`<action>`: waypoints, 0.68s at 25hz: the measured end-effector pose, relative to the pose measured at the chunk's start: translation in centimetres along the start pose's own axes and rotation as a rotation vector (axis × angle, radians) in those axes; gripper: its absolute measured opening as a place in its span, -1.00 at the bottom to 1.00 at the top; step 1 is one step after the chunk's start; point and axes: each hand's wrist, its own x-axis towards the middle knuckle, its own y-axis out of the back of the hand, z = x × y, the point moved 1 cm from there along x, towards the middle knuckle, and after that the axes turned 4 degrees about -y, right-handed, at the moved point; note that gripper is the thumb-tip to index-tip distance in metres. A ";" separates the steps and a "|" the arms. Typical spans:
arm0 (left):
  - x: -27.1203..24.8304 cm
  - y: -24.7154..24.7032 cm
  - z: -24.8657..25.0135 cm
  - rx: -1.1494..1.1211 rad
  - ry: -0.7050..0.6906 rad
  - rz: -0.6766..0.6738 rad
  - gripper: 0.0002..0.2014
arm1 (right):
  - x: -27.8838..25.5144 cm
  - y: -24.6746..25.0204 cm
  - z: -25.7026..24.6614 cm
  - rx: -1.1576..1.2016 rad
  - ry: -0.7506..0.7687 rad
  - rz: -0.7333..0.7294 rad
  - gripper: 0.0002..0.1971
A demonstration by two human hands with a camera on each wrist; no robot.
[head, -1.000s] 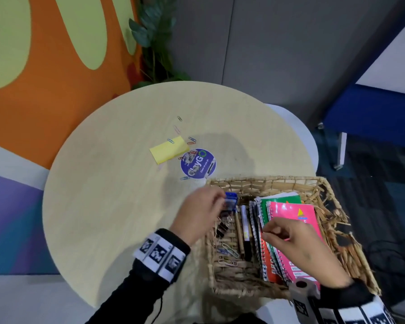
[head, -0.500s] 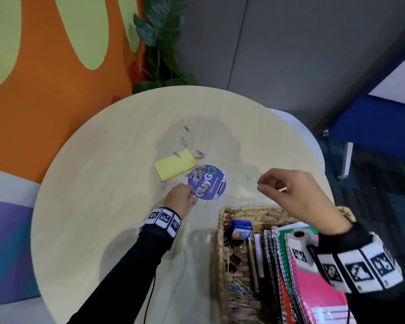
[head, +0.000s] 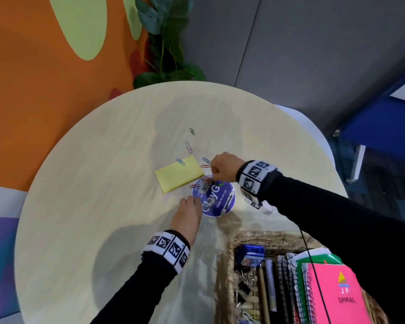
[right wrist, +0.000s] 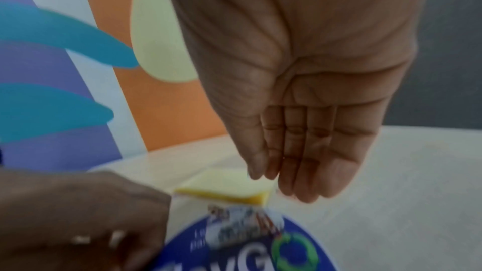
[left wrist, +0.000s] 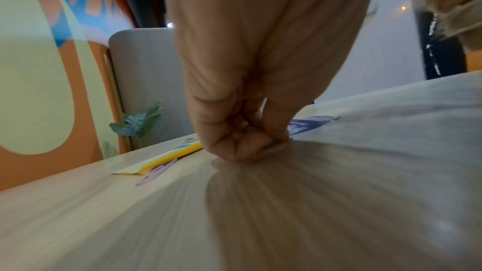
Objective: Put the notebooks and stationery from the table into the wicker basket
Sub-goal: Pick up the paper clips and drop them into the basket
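A yellow sticky-note pad point(head: 179, 175) lies mid-table with several coloured paper clips point(head: 206, 163) scattered round it. My left hand point(head: 192, 201) is down on the table at the left edge of a round blue sticker point(head: 216, 199). In the left wrist view its thumb and curled fingers point(left wrist: 240, 147) pinch a small bluish paper clip point(left wrist: 274, 142) against the tabletop. My right hand point(head: 214, 177) hovers at the pad's right corner. Its fingers point(right wrist: 307, 164) point down, straight and close together, over the pad point(right wrist: 224, 189), and nothing shows in them. The wicker basket point(head: 255, 237) sits at the near right.
The basket holds a pink spiral notebook point(head: 334, 298), further notebooks, pens, binder clips and a small blue box point(head: 250, 253). A potted plant point(head: 166, 43) stands behind the round table point(head: 80, 206). A blue seat point(head: 384, 127) is at the right.
Both hands left the basket and came to the middle of the table. The left settled at the sticker's edge and pinched down. The right swung left to the clips beside the pad.
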 end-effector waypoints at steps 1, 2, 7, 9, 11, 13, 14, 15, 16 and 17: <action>0.1 -0.3 -0.2 -0.009 -0.002 -0.003 -0.74 | 1.1 -0.7 -0.3 -0.029 -0.001 -0.019 -0.78; 0.0 -0.3 -0.4 -0.014 -0.015 0.000 -0.75 | 2.0 -1.3 -0.5 -0.046 0.001 -0.028 -0.73; -2.6 0.5 -0.8 -0.160 -0.016 0.122 -0.92 | 3.5 -2.0 -1.0 -0.025 -0.029 0.009 -0.78; -4.5 0.8 -0.9 -0.255 0.020 0.170 -0.95 | 3.4 -2.0 -0.8 -0.020 -0.080 0.012 -0.79; -6.4 0.6 -1.1 -0.326 0.045 0.201 -0.94 | 3.2 -1.7 -0.8 -0.020 -0.095 0.023 -0.56; -8.0 0.3 -1.0 -0.332 0.053 0.193 -0.94 | 2.7 -1.2 -1.2 0.008 -0.092 0.003 -0.57; -8.9 -0.1 -0.9 -0.324 0.053 0.180 -0.94 | 2.4 -1.3 -1.3 0.016 -0.101 -0.030 -0.60; -9.6 -0.3 -0.7 -0.318 0.053 0.176 -0.93 | 2.0 -1.0 -1.6 -0.002 -0.102 -0.052 -0.62; -10.4 -0.6 -0.5 -0.317 0.046 0.170 -0.92 | 1.4 -0.7 -1.7 -0.028 -0.106 -0.063 -0.65; -11.1 -0.8 -0.3 -0.317 0.039 0.169 -0.92 | 0.6 -0.2 -1.7 -0.034 -0.103 -0.064 -0.73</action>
